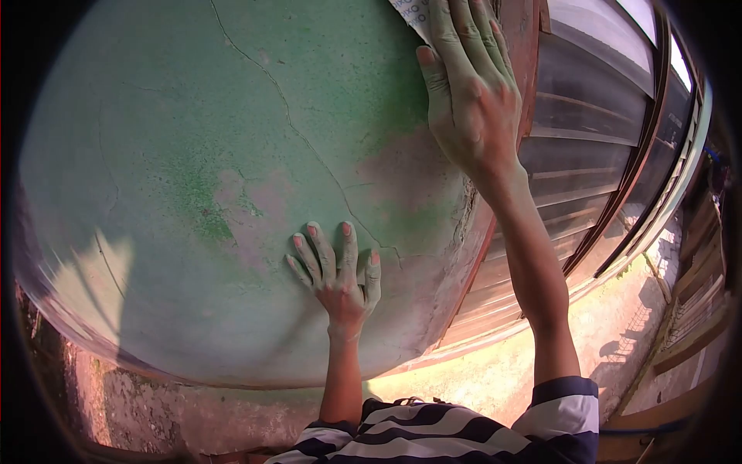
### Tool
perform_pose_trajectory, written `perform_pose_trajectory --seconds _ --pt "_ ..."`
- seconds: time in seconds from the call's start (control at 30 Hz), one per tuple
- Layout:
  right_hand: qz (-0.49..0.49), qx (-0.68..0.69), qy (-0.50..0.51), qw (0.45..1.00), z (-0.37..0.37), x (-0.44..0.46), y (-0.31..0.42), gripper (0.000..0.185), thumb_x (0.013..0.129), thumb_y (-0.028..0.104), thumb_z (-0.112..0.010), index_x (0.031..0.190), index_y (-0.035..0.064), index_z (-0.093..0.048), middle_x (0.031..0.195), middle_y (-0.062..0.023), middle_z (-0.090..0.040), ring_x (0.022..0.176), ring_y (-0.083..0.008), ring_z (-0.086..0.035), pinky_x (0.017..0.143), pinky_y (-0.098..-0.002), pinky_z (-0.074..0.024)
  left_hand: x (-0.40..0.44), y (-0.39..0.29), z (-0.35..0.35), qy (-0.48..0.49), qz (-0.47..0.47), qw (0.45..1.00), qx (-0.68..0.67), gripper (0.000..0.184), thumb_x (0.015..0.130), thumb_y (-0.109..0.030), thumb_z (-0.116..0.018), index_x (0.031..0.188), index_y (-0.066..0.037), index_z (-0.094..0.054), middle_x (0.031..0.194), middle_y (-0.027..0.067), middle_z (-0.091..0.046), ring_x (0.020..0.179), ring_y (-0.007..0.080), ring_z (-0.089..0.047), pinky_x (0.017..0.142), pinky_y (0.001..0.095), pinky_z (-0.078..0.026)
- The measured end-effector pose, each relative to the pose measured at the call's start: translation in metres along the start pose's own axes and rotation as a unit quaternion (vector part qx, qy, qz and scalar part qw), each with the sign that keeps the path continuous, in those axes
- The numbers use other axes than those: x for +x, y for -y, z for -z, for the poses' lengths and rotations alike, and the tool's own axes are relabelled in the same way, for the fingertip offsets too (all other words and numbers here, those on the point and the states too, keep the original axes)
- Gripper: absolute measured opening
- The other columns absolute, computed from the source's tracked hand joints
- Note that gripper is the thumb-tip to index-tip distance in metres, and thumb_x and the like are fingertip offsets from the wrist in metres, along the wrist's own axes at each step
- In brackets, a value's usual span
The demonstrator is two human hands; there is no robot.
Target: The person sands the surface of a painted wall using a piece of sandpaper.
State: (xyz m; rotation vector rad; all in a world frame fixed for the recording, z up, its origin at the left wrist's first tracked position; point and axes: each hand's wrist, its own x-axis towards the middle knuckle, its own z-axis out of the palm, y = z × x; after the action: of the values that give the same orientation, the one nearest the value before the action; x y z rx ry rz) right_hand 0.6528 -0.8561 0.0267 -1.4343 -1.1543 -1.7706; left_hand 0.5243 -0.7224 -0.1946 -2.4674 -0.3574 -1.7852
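Note:
A green painted wall (232, 100) with worn, pale patches fills most of the head view, and a long thin crack runs down it. High at the wall's right edge, my right hand (475, 93) presses flat on a sheet of sandpaper (415, 17). Only a corner of its white, printed back shows; the rest lies under my fingers or out of view. Lower down, my left hand (338, 271) rests on the wall with fingers spread and nothing in it. Pale dust coats both hands.
To the right of the wall stands a brown window frame (533, 69) with dark louvre slats (587, 116). Below runs a sunlit concrete ground strip (464, 387). Wooden planks (696, 286) lie at the far right.

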Motion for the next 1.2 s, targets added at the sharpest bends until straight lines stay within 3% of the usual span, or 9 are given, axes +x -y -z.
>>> perform_pose_trajectory --seconds 0.27,0.37,0.5,0.53,0.63,0.77,0.9,1.0,1.2 --pt "-0.030 -0.011 0.143 0.989 0.017 -0.103 0.032 0.052 0.097 0.020 -0.054 0.145 0.0006 -0.050 0.153 -0.0155 -0.047 0.145 -0.0339 -0.039 0.118 -0.0460 -0.0292 -0.022 0.005 -0.004 0.022 0.060 0.998 0.027 0.065 0.101 -0.047 -0.049 0.152 -0.007 -0.042 0.162 0.0307 -0.015 0.148 0.0552 -0.009 0.116 0.0678 -0.006" --pt "0.018 -0.025 0.064 0.997 0.002 -0.035 0.011 0.046 0.100 0.013 -0.051 0.144 0.0004 -0.051 0.152 -0.0169 -0.047 0.144 -0.0376 -0.038 0.116 -0.0493 -0.0321 -0.023 0.002 -0.009 0.003 0.062 0.997 0.036 0.065 0.100 -0.047 -0.049 0.152 -0.008 -0.042 0.162 0.0305 -0.015 0.148 0.0553 -0.008 0.115 0.0684 -0.008" --pt "0.058 -0.017 -0.037 0.997 -0.019 0.012 -0.007 0.047 0.098 0.016 -0.055 0.144 0.0048 -0.052 0.152 -0.0124 -0.048 0.142 -0.0351 -0.042 0.115 -0.0483 -0.0341 -0.036 0.013 -0.024 -0.095 0.056 0.994 0.010 0.056 0.101 -0.039 -0.051 0.147 -0.007 -0.050 0.156 0.0318 -0.031 0.146 0.0551 -0.022 0.115 0.0658 -0.016" --pt "0.051 -0.011 -0.029 0.998 -0.018 0.005 0.001 0.045 0.100 0.019 -0.053 0.143 0.0044 -0.054 0.152 -0.0116 -0.049 0.142 -0.0346 -0.042 0.117 -0.0476 -0.0318 -0.040 0.019 -0.028 -0.158 0.055 0.986 0.005 0.049 0.103 -0.030 -0.048 0.141 0.001 -0.055 0.149 0.0314 -0.043 0.142 0.0544 -0.032 0.116 0.0625 -0.021" --pt "0.038 -0.004 0.117 0.992 0.000 -0.068 0.037 0.044 0.103 0.026 -0.049 0.141 0.0051 -0.057 0.151 -0.0103 -0.050 0.142 -0.0324 -0.043 0.118 -0.0451 -0.0299 -0.051 0.032 -0.029 -0.171 0.061 0.983 -0.024 0.047 0.103 -0.023 -0.044 0.136 0.008 -0.056 0.146 0.0309 -0.048 0.140 0.0534 -0.036 0.117 0.0602 -0.022" --pt "0.118 -0.009 0.184 0.976 0.008 -0.066 0.027 0.044 0.103 0.027 -0.045 0.140 0.0062 -0.058 0.148 -0.0111 -0.053 0.141 -0.0306 -0.045 0.117 -0.0443 -0.0321 -0.053 0.035 -0.027 -0.183 0.069 0.980 -0.037 0.047 0.103 -0.021 -0.042 0.134 0.012 -0.056 0.144 0.0309 -0.049 0.140 0.0529 -0.037 0.117 0.0597 -0.021" --pt "0.105 0.013 0.029 0.994 -0.006 0.015 -0.006 0.042 0.099 0.016 -0.051 0.139 0.0025 -0.058 0.148 -0.0137 -0.052 0.140 -0.0361 -0.045 0.115 -0.0466 -0.0349 -0.056 0.036 -0.027 -0.180 0.069 0.981 -0.038 0.047 0.103 -0.020 -0.042 0.135 0.012 -0.055 0.146 0.0308 -0.048 0.142 0.0522 -0.035 0.118 0.0594 -0.019" --pt "0.089 -0.001 0.024 0.996 -0.006 0.002 0.000 0.044 0.097 0.012 -0.054 0.139 -0.0003 -0.056 0.148 -0.0160 -0.052 0.140 -0.0384 -0.045 0.114 -0.0480 -0.0359 -0.056 0.036 -0.027 -0.182 0.070 0.980 -0.039 0.047 0.103 -0.021 -0.042 0.134 0.012 -0.055 0.145 0.0310 -0.048 0.142 0.0517 -0.035 0.118 0.0594 -0.018" --pt "0.097 -0.006 0.172 0.980 0.011 -0.088 0.014 0.044 0.104 0.018 -0.042 0.139 -0.0046 -0.054 0.147 -0.0202 -0.051 0.141 -0.0409 -0.042 0.117 -0.0498 -0.0296 -0.055 0.036 -0.025 -0.178 0.067 0.981 -0.041 0.047 0.103 -0.021 -0.042 0.133 0.013 -0.055 0.145 0.0316 -0.048 0.141 0.0521 -0.035 0.118 0.0595 -0.020"
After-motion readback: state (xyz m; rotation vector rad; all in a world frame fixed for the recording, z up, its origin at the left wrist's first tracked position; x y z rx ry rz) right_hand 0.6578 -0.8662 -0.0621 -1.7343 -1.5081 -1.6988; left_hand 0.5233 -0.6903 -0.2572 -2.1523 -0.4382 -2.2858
